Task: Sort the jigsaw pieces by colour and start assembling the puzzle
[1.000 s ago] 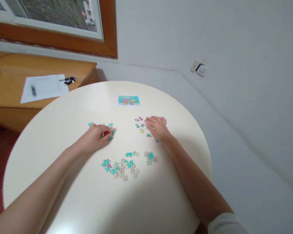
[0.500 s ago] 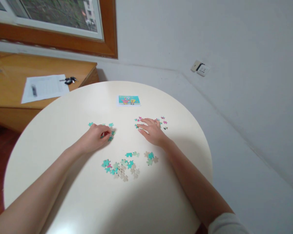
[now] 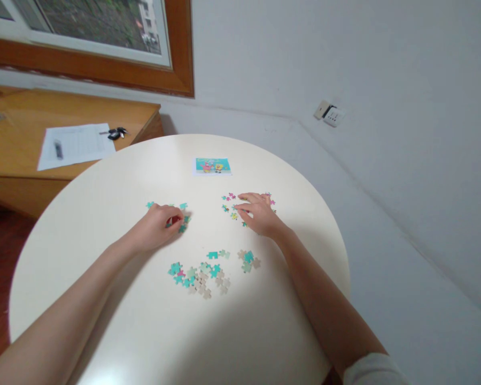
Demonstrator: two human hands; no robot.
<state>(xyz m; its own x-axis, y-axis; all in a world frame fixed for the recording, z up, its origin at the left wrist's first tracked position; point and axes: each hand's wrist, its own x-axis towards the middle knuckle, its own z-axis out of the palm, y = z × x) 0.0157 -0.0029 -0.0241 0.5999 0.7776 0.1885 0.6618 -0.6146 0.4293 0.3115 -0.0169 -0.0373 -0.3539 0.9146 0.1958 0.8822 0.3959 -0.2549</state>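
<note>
My left hand point(image 3: 160, 223) rests on the left side of the table over a cluster of teal jigsaw pieces point(image 3: 183, 206). Its thumb and fingertips are pinched together; whatever sits between them is too small to make out. On the right, my right hand point(image 3: 258, 214) lies with fingers apart above small pink, yellow and teal jigsaw pieces point(image 3: 234, 216), covering part of that group. Nearer to me spreads a loose pile of teal, pale green and beige pieces point(image 3: 202, 275), with a smaller heap point(image 3: 248, 259) to its right.
A picture card point(image 3: 212, 166) with cartoon figures lies toward the far side of the round white table point(image 3: 144, 326). Beyond its left edge stands a wooden desk point(image 3: 132, 112) bearing a paper sheet point(image 3: 78, 144) and keys point(image 3: 117, 133). A wall with sockets point(image 3: 332, 116) borders the right.
My right hand has shifted slightly to the right, uncovering several small pieces at its left. My left hand stays pinched in the same place.
</note>
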